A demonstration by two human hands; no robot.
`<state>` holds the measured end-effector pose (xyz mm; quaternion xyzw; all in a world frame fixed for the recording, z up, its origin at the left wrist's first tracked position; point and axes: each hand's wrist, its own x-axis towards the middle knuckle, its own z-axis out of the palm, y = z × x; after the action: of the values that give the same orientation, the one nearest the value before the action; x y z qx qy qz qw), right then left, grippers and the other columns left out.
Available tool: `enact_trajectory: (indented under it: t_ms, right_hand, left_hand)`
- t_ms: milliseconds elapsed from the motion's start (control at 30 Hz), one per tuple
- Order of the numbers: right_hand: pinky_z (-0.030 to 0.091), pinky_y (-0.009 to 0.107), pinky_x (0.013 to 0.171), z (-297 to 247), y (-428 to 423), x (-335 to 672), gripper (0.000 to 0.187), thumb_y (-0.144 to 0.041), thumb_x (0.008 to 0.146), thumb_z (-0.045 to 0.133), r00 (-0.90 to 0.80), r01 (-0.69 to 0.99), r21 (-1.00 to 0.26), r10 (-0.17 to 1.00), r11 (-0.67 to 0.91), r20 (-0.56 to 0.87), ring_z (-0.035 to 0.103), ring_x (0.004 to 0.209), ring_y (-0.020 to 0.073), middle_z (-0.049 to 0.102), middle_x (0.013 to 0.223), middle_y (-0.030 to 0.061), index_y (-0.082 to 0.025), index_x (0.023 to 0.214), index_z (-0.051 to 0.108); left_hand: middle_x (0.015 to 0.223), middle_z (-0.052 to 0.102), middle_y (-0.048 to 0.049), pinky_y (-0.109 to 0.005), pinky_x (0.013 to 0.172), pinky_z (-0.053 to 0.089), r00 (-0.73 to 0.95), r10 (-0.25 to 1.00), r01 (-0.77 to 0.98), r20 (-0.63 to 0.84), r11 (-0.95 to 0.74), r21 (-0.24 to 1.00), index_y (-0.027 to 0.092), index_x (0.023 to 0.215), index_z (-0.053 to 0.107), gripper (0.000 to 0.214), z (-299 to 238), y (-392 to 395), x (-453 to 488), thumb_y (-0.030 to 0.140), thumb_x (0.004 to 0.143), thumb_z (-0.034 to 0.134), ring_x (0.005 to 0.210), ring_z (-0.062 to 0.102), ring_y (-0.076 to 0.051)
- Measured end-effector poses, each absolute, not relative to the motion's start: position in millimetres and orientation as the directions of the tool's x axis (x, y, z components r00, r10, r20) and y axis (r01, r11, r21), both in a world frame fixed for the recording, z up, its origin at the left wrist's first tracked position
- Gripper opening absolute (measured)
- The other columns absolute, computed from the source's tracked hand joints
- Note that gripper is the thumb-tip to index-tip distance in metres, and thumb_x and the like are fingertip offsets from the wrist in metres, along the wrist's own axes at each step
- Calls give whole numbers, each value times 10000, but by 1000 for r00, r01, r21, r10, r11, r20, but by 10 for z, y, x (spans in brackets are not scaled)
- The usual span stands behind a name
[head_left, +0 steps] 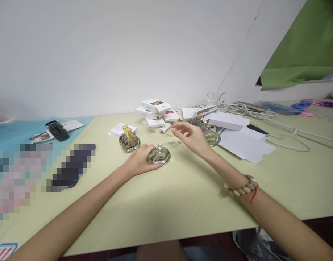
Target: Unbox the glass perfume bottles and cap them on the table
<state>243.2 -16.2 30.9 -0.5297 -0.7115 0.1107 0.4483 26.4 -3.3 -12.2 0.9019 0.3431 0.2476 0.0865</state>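
Note:
My left hand (139, 160) is wrapped around the side of a clear oval perfume bottle (159, 156) that stands upright on the table. Its silver spray nozzle shows with no cap on it. Raised over the table just to the right, my right hand (191, 137) has its fingers bent and apart, holding nothing that I can see. Below its fingertips lie several small gold and silver rings (169, 136). Behind my left hand stand two perfume bottles with gold caps (129, 141). More uncapped bottles (213, 137) are partly hidden behind my right hand.
White printed boxes (154, 106) are piled at the back. Flattened white cardboard (245, 145) and tangled white cables (288, 139) lie to the right. On the left are a black cup (57, 130) and a blurred dark object (74, 165). The table's front edge (166, 241) is near me.

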Motion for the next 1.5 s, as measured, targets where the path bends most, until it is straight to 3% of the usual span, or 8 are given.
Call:
enact_trajectory:
  t_ms: [67, 167, 467, 667, 767, 900, 1133, 1500]
  right_hand:
    - [365, 271, 567, 345, -160, 2546, 285, -471, 750, 537, 46, 878, -425, 844, 221, 535, 558, 666, 145, 628, 853, 38, -219, 804, 659]
    - [308, 267, 532, 342, -168, 2643, 274, -479, 726, 564, 118, 980, -196, 855, -20, 504, 558, 682, 176, 617, 841, 42, -222, 719, 658]
    - [319, 276, 537, 183, -163, 2638, 171, -314, 717, 604, 132, 991, -37, 910, -128, 392, 564, 700, 203, 601, 835, 88, -179, 816, 637]
    - [348, 288, 577, 149, -121, 2691, 151, -172, 716, 576, 113, 988, -137, 928, -68, 355, 565, 751, 223, 607, 854, 102, -176, 853, 639]
    - [388, 298, 602, 209, -143, 2582, 182, -292, 752, 575, 24, 904, -382, 868, 193, 496, 558, 721, 190, 617, 863, 77, -203, 889, 655]
    - [438, 285, 570, 307, -272, 2274, 298, -415, 791, 510, 34, 541, -624, 727, 564, 686, 544, 772, 166, 598, 999, 60, -257, 1005, 643]
    - [461, 264, 604, 250, -369, 2010, 214, -366, 787, 531, -170, 410, -630, 734, 659, 658, 550, 822, 151, 601, 950, 39, -283, 912, 683]
    - [439, 282, 625, 87, -323, 1979, 261, -352, 732, 590, -184, 410, -648, 754, 642, 631, 528, 710, 138, 627, 885, 40, -230, 960, 629]
  left_hand:
    - [916, 543, -51, -329, 727, 435, 642, 663, 578, 385, -748, 326, 214, 1053, 454, 484, -123, -34, 264, 513, 692, 577, 880, 527, -213]
    - [909, 544, -52, -329, 728, 435, 639, 668, 584, 383, -744, 324, 211, 1051, 455, 489, -127, -33, 264, 518, 691, 576, 878, 529, -214]
    - [891, 533, -47, -319, 714, 437, 640, 663, 576, 389, -748, 328, 213, 1025, 466, 463, -126, -28, 262, 513, 690, 578, 867, 526, -212]
    - [879, 529, -42, -311, 703, 433, 638, 667, 580, 384, -745, 331, 215, 1011, 466, 460, -126, -27, 260, 516, 684, 583, 847, 522, -207]
    - [900, 529, -44, -312, 711, 423, 643, 667, 577, 377, -745, 334, 213, 1029, 449, 454, -116, -33, 259, 542, 725, 526, 856, 517, -205]
    - [879, 529, -33, -304, 715, 403, 658, 658, 556, 366, -752, 354, 208, 1006, 439, 335, -81, -54, 258, 490, 849, 349, 809, 511, -174]
    - [786, 509, -22, -294, 675, 389, 670, 632, 541, 390, -775, 326, 196, 956, 450, 322, -66, -71, 266, 473, 864, 316, 741, 492, -168]
    - [946, 543, -46, -292, 690, 419, 602, 587, 449, 542, -810, 378, 213, 1118, 312, 368, -98, -92, 256, 375, 815, 442, 806, 542, -159]
